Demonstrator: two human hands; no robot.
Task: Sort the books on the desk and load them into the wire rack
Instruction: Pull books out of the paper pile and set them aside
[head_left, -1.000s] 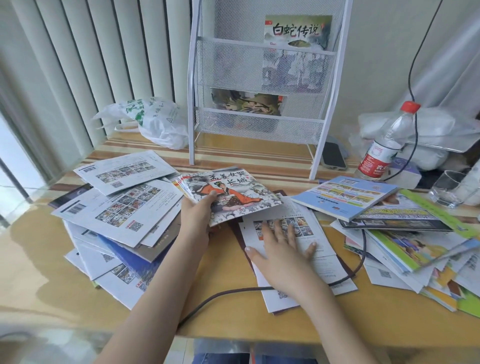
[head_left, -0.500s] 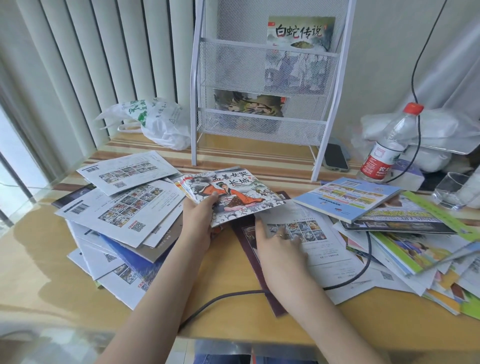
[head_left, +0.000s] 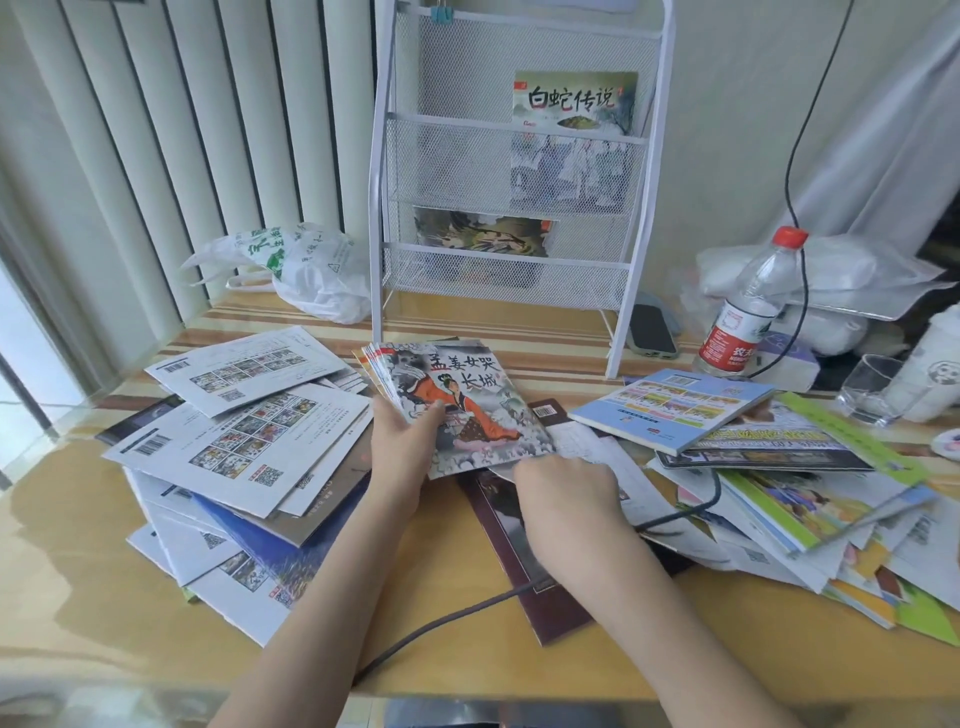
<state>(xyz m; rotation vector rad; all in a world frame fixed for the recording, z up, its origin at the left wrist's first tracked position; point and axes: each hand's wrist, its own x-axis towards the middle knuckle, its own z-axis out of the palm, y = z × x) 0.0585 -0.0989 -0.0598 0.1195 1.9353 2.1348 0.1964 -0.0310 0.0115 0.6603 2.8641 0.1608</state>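
Observation:
My left hand (head_left: 402, 452) grips a fanned stack of picture books (head_left: 457, 395), the top one showing a figure in orange. My right hand (head_left: 566, 491) is curled on a white booklet (head_left: 602, 457) at the stack's lower right edge. The white wire rack (head_left: 511, 270) stands at the back of the desk with one book (head_left: 574, 104) in its upper pocket and another (head_left: 483, 234) in the lower one. Piles of white-backed books (head_left: 234, 431) lie on the left, and a colourful heap (head_left: 779, 488) on the right with a blue book (head_left: 670, 405) on top.
A black cable (head_left: 441, 623) runs across the desk under my right arm. A white plastic bag (head_left: 306, 270) sits left of the rack. A phone (head_left: 652, 332), a water bottle (head_left: 748, 312), a glass (head_left: 872, 389) and wrapped packages crowd the back right. A dark maroon book (head_left: 524, 571) lies under my right arm.
My right hand went from flat on the white booklet to curled on it, and slid it toward the stack. The left hand raised the stack slightly.

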